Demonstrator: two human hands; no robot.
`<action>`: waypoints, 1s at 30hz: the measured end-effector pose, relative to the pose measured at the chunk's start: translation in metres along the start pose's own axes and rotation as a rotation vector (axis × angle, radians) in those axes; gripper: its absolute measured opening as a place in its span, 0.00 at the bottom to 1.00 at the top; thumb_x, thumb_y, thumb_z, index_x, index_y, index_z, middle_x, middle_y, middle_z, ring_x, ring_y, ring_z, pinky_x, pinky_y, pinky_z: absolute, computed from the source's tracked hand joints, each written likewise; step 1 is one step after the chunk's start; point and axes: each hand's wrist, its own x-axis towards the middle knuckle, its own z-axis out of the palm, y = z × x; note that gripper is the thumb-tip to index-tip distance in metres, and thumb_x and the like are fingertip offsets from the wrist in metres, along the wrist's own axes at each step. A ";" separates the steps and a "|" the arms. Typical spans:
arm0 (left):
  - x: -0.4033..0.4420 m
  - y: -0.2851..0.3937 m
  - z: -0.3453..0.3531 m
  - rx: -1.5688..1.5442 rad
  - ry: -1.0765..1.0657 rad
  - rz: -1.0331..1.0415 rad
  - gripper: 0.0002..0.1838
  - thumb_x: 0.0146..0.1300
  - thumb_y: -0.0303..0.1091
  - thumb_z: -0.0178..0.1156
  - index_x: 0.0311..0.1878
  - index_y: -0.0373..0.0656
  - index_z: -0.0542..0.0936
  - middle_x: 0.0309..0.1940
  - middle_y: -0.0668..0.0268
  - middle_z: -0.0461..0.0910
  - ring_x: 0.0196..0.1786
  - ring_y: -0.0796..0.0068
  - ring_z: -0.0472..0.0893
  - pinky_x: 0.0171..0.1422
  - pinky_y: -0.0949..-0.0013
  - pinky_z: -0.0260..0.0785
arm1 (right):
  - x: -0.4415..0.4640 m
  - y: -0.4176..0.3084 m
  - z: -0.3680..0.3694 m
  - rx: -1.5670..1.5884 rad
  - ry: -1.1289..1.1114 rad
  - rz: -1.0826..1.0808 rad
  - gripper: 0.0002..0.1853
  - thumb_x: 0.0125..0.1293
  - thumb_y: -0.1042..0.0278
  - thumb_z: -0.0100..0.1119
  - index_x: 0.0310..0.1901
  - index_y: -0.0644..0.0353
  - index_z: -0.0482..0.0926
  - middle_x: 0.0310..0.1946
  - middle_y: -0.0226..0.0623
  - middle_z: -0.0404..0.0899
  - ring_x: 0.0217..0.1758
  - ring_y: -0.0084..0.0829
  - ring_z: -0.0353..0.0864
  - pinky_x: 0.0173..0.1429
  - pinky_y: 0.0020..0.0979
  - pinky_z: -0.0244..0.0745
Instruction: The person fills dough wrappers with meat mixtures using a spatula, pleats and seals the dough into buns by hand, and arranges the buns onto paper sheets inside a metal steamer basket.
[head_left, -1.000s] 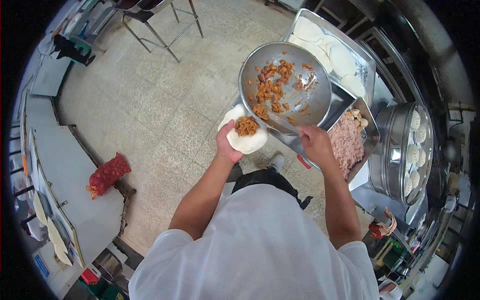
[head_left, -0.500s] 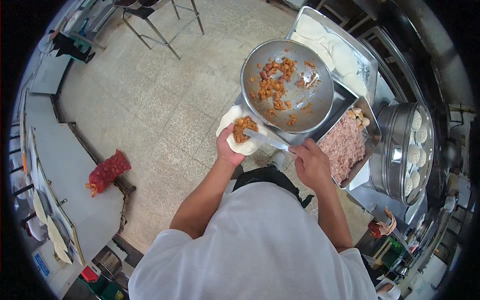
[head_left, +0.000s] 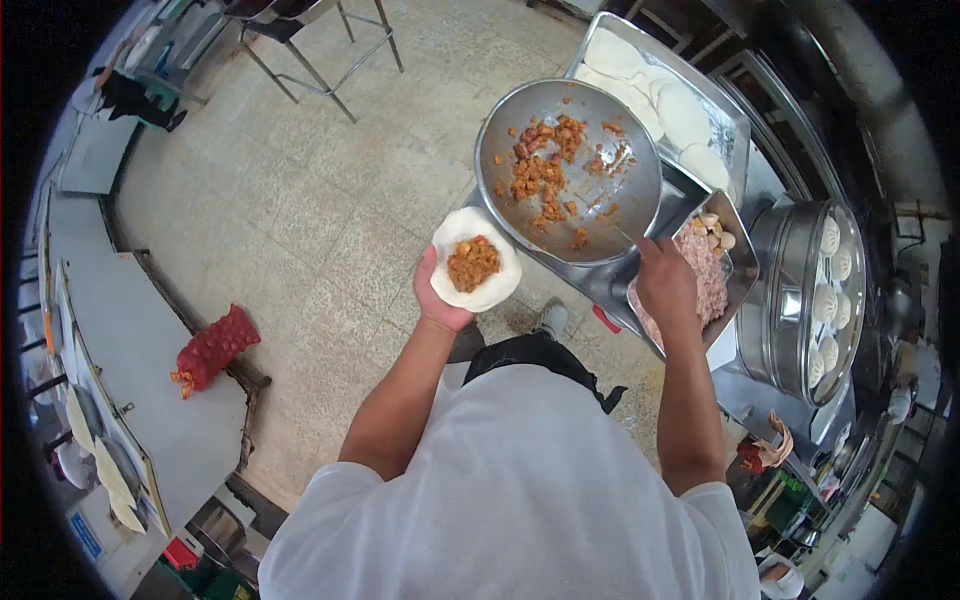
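Note:
My left hand (head_left: pixel 438 293) supports a round dough wrapper (head_left: pixel 508 288) from below, its fingers hidden under the dough. A mound of orange-brown chopped filling (head_left: pixel 473 263) sits in the middle of the wrapper. My right hand (head_left: pixel 667 283) is closed on a flat metal spatula (head_left: pixel 624 234), seen nearly edge-on at the near right rim of a large steel bowl (head_left: pixel 516 222). The handle is hidden in my fingers. More of the chopped filling (head_left: pixel 538 177) is scattered inside the bowl. Beneath and beside my right hand lies pale pink minced meat (head_left: pixel 705 272) in a deep metal pan (head_left: pixel 745 240).
Behind the bowl, a metal tray (head_left: pixel 738 130) holds several flat dough rounds (head_left: pixel 684 113). On the right stands a round steamer (head_left: pixel 783 290) with several pleated buns (head_left: pixel 826 303). A red net sack (head_left: pixel 218 347) lies on the left counter (head_left: pixel 150 345). A stool (head_left: pixel 330 85) stands farther off.
The spatula has left the filling on the wrapper; my right hand has carried it right and up to the bowl's rim. The wrapper now lies flatter and faces up more in my left hand.

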 end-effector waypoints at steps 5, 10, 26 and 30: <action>0.005 -0.002 -0.006 0.062 0.013 -0.058 0.35 0.67 0.56 0.53 0.71 0.43 0.67 0.68 0.51 0.69 0.70 0.46 0.69 0.75 0.39 0.58 | 0.008 0.000 0.026 -0.038 -0.134 -0.182 0.15 0.59 0.73 0.54 0.46 0.59 0.83 0.40 0.48 0.81 0.40 0.49 0.83 0.44 0.46 0.80; 0.003 -0.010 -0.003 0.064 0.053 -0.058 0.37 0.66 0.57 0.55 0.71 0.43 0.66 0.67 0.50 0.70 0.70 0.46 0.69 0.74 0.39 0.59 | -0.018 -0.011 0.024 0.227 -0.076 -0.211 0.14 0.58 0.77 0.55 0.45 0.60 0.83 0.36 0.48 0.81 0.39 0.48 0.83 0.43 0.44 0.80; 0.005 -0.009 0.004 0.062 0.031 -0.036 0.33 0.65 0.49 0.57 0.69 0.41 0.68 0.64 0.51 0.73 0.66 0.48 0.73 0.73 0.43 0.62 | -0.035 -0.036 -0.007 0.402 -0.119 -0.148 0.14 0.58 0.79 0.55 0.45 0.58 0.82 0.37 0.46 0.78 0.41 0.50 0.81 0.44 0.44 0.77; 0.008 -0.013 0.006 0.059 0.036 -0.020 0.32 0.65 0.49 0.57 0.69 0.41 0.68 0.64 0.51 0.73 0.66 0.48 0.73 0.73 0.43 0.62 | -0.035 -0.032 0.008 0.310 -0.097 -0.101 0.15 0.59 0.80 0.53 0.47 0.60 0.81 0.39 0.49 0.79 0.40 0.52 0.81 0.44 0.46 0.77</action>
